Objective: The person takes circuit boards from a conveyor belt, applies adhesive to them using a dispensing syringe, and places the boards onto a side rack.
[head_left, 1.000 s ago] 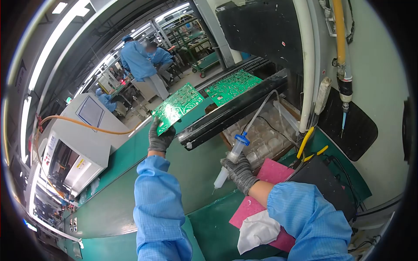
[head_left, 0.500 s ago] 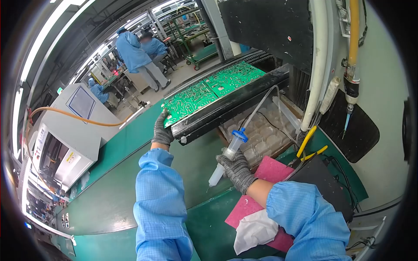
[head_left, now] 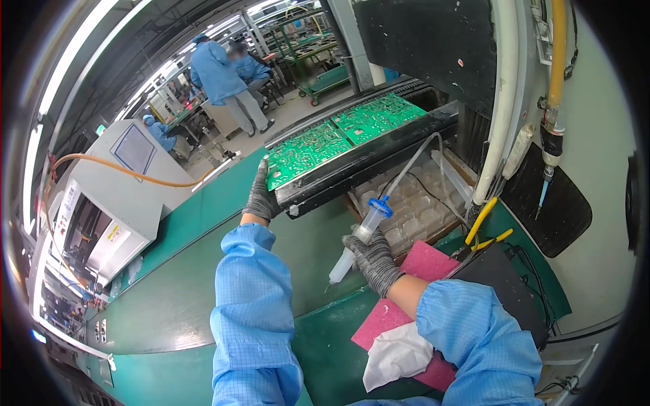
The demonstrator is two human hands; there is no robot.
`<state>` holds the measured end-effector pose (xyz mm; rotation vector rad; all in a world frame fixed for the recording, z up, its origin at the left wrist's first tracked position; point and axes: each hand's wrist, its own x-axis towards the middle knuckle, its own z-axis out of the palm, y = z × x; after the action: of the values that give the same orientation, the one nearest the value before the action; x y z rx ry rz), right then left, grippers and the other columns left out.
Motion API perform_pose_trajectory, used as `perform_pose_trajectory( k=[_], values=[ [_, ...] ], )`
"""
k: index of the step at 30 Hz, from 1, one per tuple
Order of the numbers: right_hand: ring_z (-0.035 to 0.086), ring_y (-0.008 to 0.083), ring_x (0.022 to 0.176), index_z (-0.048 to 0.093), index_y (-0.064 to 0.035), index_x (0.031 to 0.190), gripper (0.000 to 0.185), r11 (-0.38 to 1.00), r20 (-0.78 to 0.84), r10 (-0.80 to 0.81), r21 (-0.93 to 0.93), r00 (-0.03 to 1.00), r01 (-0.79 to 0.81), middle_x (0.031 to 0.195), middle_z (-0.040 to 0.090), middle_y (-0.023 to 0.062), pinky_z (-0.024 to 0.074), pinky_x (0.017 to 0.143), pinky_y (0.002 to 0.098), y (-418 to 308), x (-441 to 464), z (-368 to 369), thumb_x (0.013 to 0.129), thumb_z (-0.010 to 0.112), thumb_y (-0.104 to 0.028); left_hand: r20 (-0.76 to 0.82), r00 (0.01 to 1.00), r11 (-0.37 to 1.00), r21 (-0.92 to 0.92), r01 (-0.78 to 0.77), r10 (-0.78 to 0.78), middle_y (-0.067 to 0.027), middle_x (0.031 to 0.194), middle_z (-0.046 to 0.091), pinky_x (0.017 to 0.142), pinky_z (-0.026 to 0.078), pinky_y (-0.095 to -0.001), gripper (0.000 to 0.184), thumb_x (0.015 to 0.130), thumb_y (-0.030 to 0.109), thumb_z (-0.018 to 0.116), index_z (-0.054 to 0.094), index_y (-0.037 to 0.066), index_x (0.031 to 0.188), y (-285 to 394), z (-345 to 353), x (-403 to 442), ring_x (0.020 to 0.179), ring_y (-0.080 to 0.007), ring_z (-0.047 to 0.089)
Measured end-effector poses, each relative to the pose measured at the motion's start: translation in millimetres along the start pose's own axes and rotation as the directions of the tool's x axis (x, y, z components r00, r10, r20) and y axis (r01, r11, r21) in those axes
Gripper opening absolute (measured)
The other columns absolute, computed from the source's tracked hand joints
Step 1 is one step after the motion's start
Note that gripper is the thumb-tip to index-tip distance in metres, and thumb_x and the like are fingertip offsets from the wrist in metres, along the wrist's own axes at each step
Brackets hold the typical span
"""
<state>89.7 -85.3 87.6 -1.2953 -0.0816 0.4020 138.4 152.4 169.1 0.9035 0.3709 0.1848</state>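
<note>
Two green circuit boards lie end to end on the black conveyor rail, the near board [head_left: 308, 154] in front of the far board [head_left: 379, 118]. My left hand [head_left: 261, 196], in a grey glove, is at the near board's left end, its fingers stretched up along the edge and touching it; the thumb side is partly hidden. My right hand [head_left: 376, 260], also gloved, is wrapped round a clear syringe [head_left: 344, 266] with a blue cap [head_left: 381, 206] and a tube. The syringe tip points down and left over the green bench.
Below the rail [head_left: 365, 161] stands a box [head_left: 413, 210] of clear plastic pieces. Yellow-handled pliers [head_left: 481, 220], a pink sheet [head_left: 430, 262] and a white cloth [head_left: 398, 357] lie at the right. A white machine [head_left: 128, 183] stands left; people in blue [head_left: 220, 74] are behind.
The near board, held up and tilted a second ago, has come down onto the rail against the far board. My left hand's fingers have straightened along its edge. My right hand still holds the syringe.
</note>
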Motion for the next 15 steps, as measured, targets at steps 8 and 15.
perform_pose_trajectory(
  k=[8,15],
  values=[
    [0.054,0.0140,0.059,0.046,-0.0067,0.104,0.039,0.992,0.133,0.105,0.049,0.986,-0.112,0.078,0.054,0.0054,0.0431,0.041,0.0262,-16.6,-10.9,-1.2,0.071,0.066,-0.018,0.270,0.963,0.994,0.102,-0.037,0.008,-0.0086,0.092,0.058,0.075,0.044,-0.0305,0.049,0.079,0.044,0.055,0.051,0.005,0.109,-10.7,-145.2,-32.0,0.084,-0.0229,0.054],
    [0.045,0.0081,0.041,0.051,-0.0109,0.090,0.021,0.971,0.333,0.169,0.106,0.927,-0.215,0.068,0.055,0.0012,0.0339,0.033,0.0188,-17.9,-31.2,5.4,0.074,0.062,-0.020,0.241,0.954,0.982,0.112,0.155,-0.178,-0.0125,0.100,0.055,0.077,0.045,-0.0346,0.076,0.073,0.059,0.051,0.041,0.000,0.119,-125.9,-78.8,-182.5,0.088,-0.0222,0.054]
  ],
)
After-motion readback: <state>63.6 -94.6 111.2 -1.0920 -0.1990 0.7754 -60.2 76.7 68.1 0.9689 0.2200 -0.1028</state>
